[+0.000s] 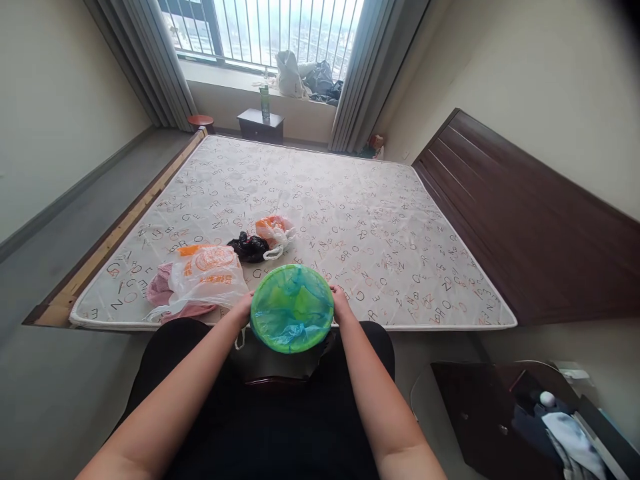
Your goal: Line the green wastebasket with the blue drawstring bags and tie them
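Note:
Between my two hands is a round green bin [294, 270] with a thin blue plastic bag [295, 333] lining it, its opening facing up toward me. My left hand [244, 309] grips the bin's left side and my right hand [340, 305] its right side; the fingertips are mostly hidden behind it. Past the left hand on the mattress lies a white plastic bag with orange print [215, 270], over a pink cloth [160, 288]. Beside it are a knotted black plastic bag [250, 247] and a small tied white bag with orange [275, 232].
The bare mattress [350, 200] with printed letters spreads ahead, with a dark wooden headboard [525, 220] on the right. A nightstand [261, 127] holding a green bottle [265, 103] stands by the window. At lower right a dark cabinet [465, 400] carries clothes [570, 433].

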### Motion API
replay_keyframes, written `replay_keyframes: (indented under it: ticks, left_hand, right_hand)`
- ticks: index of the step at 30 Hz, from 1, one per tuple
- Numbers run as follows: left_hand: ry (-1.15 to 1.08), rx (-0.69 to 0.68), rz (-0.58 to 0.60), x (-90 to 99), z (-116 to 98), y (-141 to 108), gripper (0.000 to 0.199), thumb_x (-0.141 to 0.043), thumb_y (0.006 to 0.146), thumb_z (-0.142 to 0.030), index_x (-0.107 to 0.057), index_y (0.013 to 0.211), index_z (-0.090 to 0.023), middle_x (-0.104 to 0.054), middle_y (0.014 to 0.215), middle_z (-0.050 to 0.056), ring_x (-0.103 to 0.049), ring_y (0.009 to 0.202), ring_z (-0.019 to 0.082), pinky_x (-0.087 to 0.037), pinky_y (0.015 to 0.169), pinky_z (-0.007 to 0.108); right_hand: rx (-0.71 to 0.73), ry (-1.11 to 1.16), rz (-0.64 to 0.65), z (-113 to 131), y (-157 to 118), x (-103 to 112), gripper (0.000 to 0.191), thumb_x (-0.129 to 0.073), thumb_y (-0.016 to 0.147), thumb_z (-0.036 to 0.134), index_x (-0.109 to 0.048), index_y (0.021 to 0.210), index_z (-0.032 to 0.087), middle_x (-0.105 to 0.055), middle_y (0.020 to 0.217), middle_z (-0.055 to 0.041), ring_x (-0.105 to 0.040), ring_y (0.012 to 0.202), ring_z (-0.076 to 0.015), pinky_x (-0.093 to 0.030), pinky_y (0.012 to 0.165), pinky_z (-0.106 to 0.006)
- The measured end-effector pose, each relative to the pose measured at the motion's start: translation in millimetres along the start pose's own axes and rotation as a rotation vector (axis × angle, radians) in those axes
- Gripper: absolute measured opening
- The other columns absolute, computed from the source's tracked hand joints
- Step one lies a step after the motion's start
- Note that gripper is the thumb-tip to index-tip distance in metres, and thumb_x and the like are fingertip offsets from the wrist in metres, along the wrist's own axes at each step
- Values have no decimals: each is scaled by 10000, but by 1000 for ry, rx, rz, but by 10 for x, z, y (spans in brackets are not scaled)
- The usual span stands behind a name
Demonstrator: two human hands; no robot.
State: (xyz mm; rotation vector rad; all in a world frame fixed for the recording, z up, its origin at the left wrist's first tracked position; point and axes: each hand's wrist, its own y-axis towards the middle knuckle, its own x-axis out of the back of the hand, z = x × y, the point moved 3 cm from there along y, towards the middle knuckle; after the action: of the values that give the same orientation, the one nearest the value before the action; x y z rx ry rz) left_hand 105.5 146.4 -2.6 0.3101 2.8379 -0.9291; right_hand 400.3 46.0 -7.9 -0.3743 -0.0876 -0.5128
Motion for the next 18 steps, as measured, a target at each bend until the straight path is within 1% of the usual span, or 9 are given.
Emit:
replay_keyframes:
  ticks: [3,5,6,7,9,11,13,15,18]
  left_hand:
    - [140,-159,-283,189,-103,-72,283,-746,661,-173,-601,903,-200,-673,850,57,-674,897,249,-528,772,338]
    - [240,-332,-336,161,-270,-161,297,-704,709,-155,-612,983,-227,-668,1059,94,-608,1135,276,-506,927,366]
    - [325,-447,-306,71,-368,-208,290,-695,730,-153,-629,999,-236,-650,1151,107,-554,1229,288,-473,1010,382]
    - [436,-564,-227,-73,-456,-249,262,-697,744,-156,-654,988,-239,-636,1209,116,-507,1288,307,-426,1083,408]
    - [619,-690,53,-467,-536,-275,179,-709,766,-177,-699,931,-245,-645,1221,122,-485,1308,335,-321,1179,453]
    - [747,-679,318,-865,-472,-215,164,-735,754,-187,-728,906,-247,-661,1215,130,-498,1300,351,-269,1207,466]
    - [837,-572,437,-1135,-298,-69,218,-799,688,-189,-740,892,-240,-676,1196,144,-499,1308,382,-253,1209,488]
    - [882,-419,420,-1226,-71,130,277,-869,593,-196,-733,834,-219,-691,1148,166,-472,1336,434,-269,1190,531]
    - [911,-326,339,-1114,216,404,272,-892,592,-297,-697,744,-183,-678,1160,220,-356,1423,496,-302,1151,591]
  right_hand:
    - [-24,141,-12,-97,-174,100,525,-476,869,605,-602,1181,201,-731,1094,-111,-707,899,-226,-577,677,-325]
    - [-19,241,19,-140,-257,103,570,-504,885,604,-547,1321,238,-682,1270,-118,-693,1059,-257,-593,768,-371]
    - [-4,261,40,-156,-279,82,599,-554,872,583,-521,1366,246,-655,1327,-120,-675,1119,-269,-591,814,-392]
    - [17,253,60,-171,-286,48,633,-605,851,551,-502,1393,243,-637,1358,-123,-658,1161,-278,-584,859,-407]
    - [65,184,90,-193,-261,-44,677,-637,824,480,-473,1424,211,-628,1370,-129,-638,1199,-278,-560,935,-418]
    - [90,129,94,-208,-204,-132,672,-586,824,407,-452,1439,173,-643,1340,-131,-641,1187,-266,-545,971,-413]
    - [89,104,73,-207,-151,-184,653,-513,823,334,-443,1445,149,-666,1290,-128,-660,1135,-252,-548,962,-398]
    - [89,75,52,-191,-135,-198,638,-471,812,279,-461,1436,147,-689,1233,-115,-673,1078,-245,-556,937,-384]
    - [113,-14,68,-154,-194,-203,649,-469,797,240,-481,1442,169,-711,1183,-90,-676,1039,-244,-556,923,-379]
